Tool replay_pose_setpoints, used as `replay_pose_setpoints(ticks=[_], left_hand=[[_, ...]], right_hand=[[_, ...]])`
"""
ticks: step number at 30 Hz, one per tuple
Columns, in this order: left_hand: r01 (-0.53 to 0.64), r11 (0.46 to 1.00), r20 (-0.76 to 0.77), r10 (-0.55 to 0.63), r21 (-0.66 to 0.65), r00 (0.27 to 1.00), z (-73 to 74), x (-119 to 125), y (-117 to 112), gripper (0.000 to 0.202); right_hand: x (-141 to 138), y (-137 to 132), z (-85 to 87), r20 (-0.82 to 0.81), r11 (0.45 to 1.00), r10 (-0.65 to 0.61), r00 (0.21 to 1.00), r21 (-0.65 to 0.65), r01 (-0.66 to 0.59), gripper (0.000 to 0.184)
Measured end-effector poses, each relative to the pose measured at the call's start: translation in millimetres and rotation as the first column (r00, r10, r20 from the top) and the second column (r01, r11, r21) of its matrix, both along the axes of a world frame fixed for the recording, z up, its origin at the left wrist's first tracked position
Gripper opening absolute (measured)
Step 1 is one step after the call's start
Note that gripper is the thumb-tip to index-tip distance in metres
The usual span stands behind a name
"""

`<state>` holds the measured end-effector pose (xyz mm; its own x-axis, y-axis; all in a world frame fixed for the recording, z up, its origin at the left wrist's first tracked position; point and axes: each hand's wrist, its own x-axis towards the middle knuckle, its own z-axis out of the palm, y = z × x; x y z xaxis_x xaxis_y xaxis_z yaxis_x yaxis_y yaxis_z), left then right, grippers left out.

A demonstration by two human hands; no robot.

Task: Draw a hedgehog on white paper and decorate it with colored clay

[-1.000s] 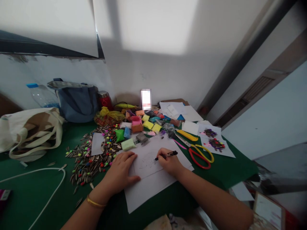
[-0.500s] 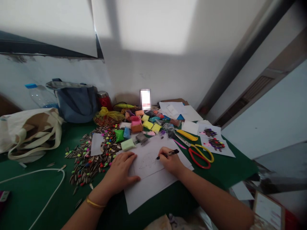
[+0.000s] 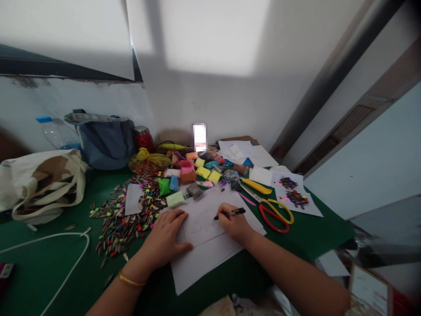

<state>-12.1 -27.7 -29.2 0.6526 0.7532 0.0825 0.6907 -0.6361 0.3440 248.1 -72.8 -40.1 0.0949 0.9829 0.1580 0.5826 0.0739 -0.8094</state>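
My right hand (image 3: 232, 221) is closed around a black pen (image 3: 236, 212), its tip at the right end of a faint line drawing (image 3: 203, 221) on white paper (image 3: 210, 248). The drawing is too faint to make out fully. My left hand (image 3: 169, 232) lies flat across the left edge of the sheet, fingers stretched out and thumb apart. Beneath the top sheet lie more white sheets. Just beyond the paper sit a pale green packet (image 3: 176, 199) and a grey packet (image 3: 194, 190).
Sunflower seeds (image 3: 131, 228) mixed with coloured bits spread to the left. Scissors (image 3: 266, 206) and a yellow cutter (image 3: 258, 186) lie to the right, near decorated paper (image 3: 296, 193). Bags (image 3: 105, 140), a bottle (image 3: 55, 134), a red flask (image 3: 143, 139) and a phone (image 3: 200, 137) stand behind.
Both hands keep almost the same places, with the pen tip still on the paper. The whole view shifts very slightly; nothing has been taken up or let go.
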Motion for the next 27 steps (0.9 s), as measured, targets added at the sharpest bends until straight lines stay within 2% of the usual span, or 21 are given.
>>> replay_pose_setpoints(ticks=[6, 27], left_hand=[[-0.004, 1.000, -0.016, 0.004, -0.004, 1.000, 2.6, 1.5, -0.4, 0.078], [0.005, 1.000, 0.017, -0.005, 0.008, 1.000, -2.2, 0.1, 1.4, 0.077]], right_hand=[[-1.6, -0.4, 1.8, 0.061, 1.000, 0.017, 0.998, -0.009, -0.017, 0.014], [-0.3, 0.2, 4.9, 0.062, 1.000, 0.006, 0.998, 0.027, -0.007, 0.013]])
